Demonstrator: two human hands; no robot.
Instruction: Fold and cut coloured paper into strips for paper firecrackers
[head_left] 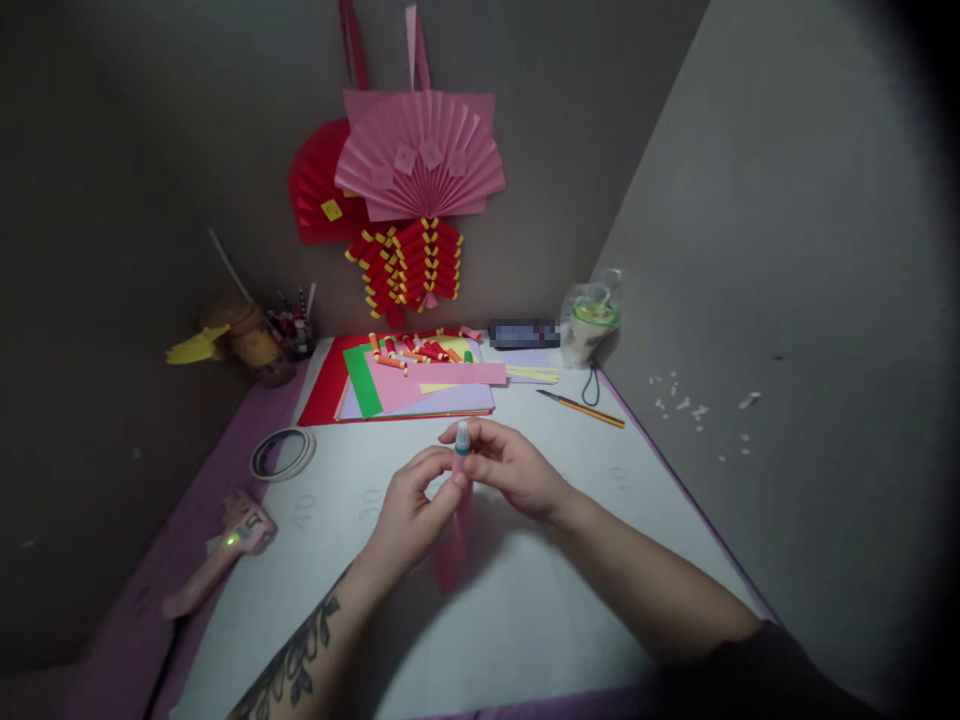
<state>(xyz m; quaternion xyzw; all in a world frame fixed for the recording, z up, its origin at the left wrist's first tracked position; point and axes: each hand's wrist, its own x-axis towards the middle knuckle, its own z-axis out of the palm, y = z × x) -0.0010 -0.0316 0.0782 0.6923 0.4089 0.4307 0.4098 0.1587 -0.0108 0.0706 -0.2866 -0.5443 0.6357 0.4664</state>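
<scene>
A marker pen (462, 436) with a pale cap and a teal band stands upright between my hands. Pink paper surrounds it below the band, and a pink paper strip (450, 560) hangs down toward me. My left hand (412, 500) pinches the pen and paper from the left, thumb in front. From the right, my right hand (517, 470) grips the same pen with thumb and curled fingers. The fingers hide part of the paper, so I cannot tell how tightly it wraps the pen.
Colored paper sheets (420, 400) bear several small paper rolls (427, 350). A utility knife (581, 408) lies at right, near a bagged cup (589, 325). At left are tape rolls (306, 455) and a lit pink glue gun (240, 530). Paper fan decorations (420, 150) hang behind.
</scene>
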